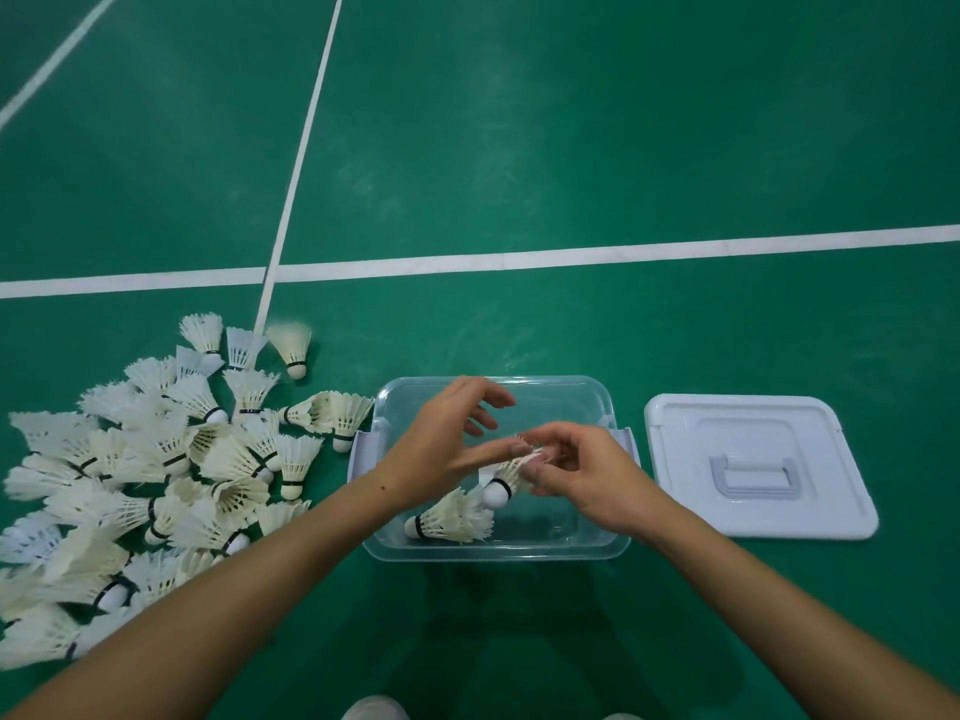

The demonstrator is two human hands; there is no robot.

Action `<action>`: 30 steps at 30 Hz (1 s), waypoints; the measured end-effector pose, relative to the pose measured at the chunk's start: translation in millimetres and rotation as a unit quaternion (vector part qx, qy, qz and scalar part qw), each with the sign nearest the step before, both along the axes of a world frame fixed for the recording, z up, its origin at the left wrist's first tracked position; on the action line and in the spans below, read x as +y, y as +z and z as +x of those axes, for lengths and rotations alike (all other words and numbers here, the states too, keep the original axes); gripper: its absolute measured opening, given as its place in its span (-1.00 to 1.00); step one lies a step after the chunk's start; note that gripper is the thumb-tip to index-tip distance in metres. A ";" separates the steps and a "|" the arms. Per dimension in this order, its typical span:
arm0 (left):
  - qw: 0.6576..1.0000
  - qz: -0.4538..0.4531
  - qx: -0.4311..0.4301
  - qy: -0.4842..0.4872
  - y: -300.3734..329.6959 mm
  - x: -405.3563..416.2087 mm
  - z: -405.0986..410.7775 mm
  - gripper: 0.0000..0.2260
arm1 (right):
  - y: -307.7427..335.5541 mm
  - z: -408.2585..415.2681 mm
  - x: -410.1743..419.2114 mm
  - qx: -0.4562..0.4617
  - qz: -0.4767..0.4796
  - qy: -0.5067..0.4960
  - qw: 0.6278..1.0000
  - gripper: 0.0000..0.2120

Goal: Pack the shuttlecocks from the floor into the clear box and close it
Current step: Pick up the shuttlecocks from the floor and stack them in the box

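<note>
Your two hands meet over the clear box [597,402], which sits open on the green floor [519,148] just in front of you. Your right hand [582,472] pinches a shuttlecock [506,480] by its feather skirt, fingers curled round the white feathers, so the round white cork tip hangs down and toward you, with a black band just above the cork. Your left hand [447,441] is spread beside it, fingers loosely curved, the thumb reaching out to touch the feather edge of that same shuttlecock; it grips nothing of its own.

Inside the box, another shuttlecock [447,522] lies on its side on the bottom near the front wall, cork pointing left, feathers a little frayed and creamy white.

The box is see-through with rounded corners and pale latch flaps on both short sides. Its white lid [758,465] lies flat on the floor just to the right, apart from the box, with a grey handle folded down in its middle.

To the left of the box a big heap of shuttlecocks [156,459] lies on the floor, white feathers, black bands, corks pointing every way. White court lines [571,257] cross the floor beyond
</note>
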State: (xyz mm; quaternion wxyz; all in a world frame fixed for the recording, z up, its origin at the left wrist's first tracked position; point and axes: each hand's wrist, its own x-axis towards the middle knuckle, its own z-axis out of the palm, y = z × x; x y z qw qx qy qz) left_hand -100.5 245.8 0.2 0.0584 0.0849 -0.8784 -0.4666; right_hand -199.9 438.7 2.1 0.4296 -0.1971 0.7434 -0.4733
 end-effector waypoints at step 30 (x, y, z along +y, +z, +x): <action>0.916 -0.129 -0.371 -0.079 -47.5 -1.3 7.9 -0.36 | -55.8 16.2 -41.1 -0.047 0.189 0.095 0.976 -0.32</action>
